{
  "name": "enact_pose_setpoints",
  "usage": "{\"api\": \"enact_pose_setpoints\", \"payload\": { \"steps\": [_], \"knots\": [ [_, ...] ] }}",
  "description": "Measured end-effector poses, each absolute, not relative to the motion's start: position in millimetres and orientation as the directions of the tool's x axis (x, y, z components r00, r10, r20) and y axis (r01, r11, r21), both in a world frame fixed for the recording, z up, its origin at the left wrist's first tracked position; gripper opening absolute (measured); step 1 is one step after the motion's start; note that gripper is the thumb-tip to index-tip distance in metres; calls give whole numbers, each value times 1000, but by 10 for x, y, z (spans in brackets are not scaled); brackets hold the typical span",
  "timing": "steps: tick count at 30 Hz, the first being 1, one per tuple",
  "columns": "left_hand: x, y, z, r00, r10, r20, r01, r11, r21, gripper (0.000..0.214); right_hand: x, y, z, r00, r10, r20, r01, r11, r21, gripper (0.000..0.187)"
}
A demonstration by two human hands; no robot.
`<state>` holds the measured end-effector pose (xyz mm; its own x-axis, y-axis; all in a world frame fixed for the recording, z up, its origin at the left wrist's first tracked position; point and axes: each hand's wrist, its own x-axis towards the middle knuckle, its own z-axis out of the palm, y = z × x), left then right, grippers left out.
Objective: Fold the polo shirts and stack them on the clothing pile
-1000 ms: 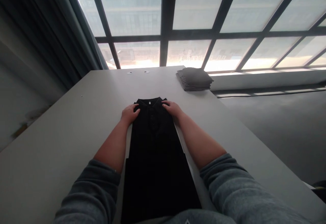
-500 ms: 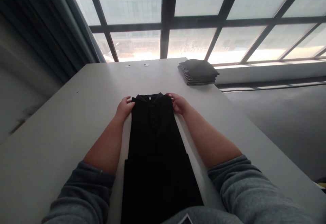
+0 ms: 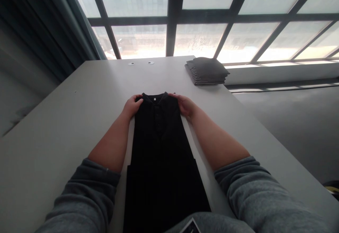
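1. Nearby, on the far side of a white table (image 3: 66,120), a folded stack of dark garments (image 3: 206,71) with striped edges sits near the back edge, to the right and well apart from both hands. Two small round fittings (image 3: 141,63) are set in the tabletop close to that edge.

2. Beyond the table, a tall window (image 3: 196,39) with dark frames fills the upper part of the view, with pale buildings faintly visible through it. A dark curtain (image 3: 39,24) hangs at the left.

3. Both forearms reach forward from the bottom corners of the view and angle inward, bare from below the elbow. Grey sleeves (image 3: 84,197) are pushed up on them.

4. The left hand (image 3: 131,106) lies partly open on the shirt's left shoulder, beside the collar, with its fingers curving over the cloth. The right hand (image 3: 185,106) rests the same way on the opposite shoulder. The hands are a collar's width apart. Whether either one is pinching the cloth cannot be told.

5. A black polo shirt (image 3: 156,148) lies flat and face up on the table, directly between the forearms. Its collar (image 3: 153,97) points away from the person, and its buttoned placket (image 3: 157,118) runs down the middle. Its lower end runs out of view toward the person's body.
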<state>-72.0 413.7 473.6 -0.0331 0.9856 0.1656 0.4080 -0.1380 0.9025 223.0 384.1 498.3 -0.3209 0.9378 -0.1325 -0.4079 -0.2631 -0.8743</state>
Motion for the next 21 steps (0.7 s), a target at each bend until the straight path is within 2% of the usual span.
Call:
{"api": "enact_pose_setpoints", "payload": {
  "steps": [3, 8, 13, 18, 21],
  "knots": [
    [-700, 4080, 4723, -16, 978, 207, 260, -196, 946, 53, 2210, 3843, 4949, -321, 943, -93, -445, -237, -864, 33],
    [-635, 3979, 4772, -18, 980, 198, -4, -198, 980, 58, 2256, 3836, 4945, -303, 953, -31, -411, -160, -898, 42],
    [-643, 3964, 4809, -65, 959, 275, -86, -280, 956, 53, 2311, 3825, 4975, -311, 942, 126, -404, -12, -915, 53],
    [-686, 3977, 4850, -7, 962, 273, -166, -270, 948, 95, 2322, 3866, 4936, -213, 949, 232, -344, 149, -927, 86],
    [-711, 3960, 4912, 68, 960, 270, -166, -256, 952, 93, 2309, 3869, 4936, -192, 947, 257, -313, 189, -931, 97]
  ]
}}
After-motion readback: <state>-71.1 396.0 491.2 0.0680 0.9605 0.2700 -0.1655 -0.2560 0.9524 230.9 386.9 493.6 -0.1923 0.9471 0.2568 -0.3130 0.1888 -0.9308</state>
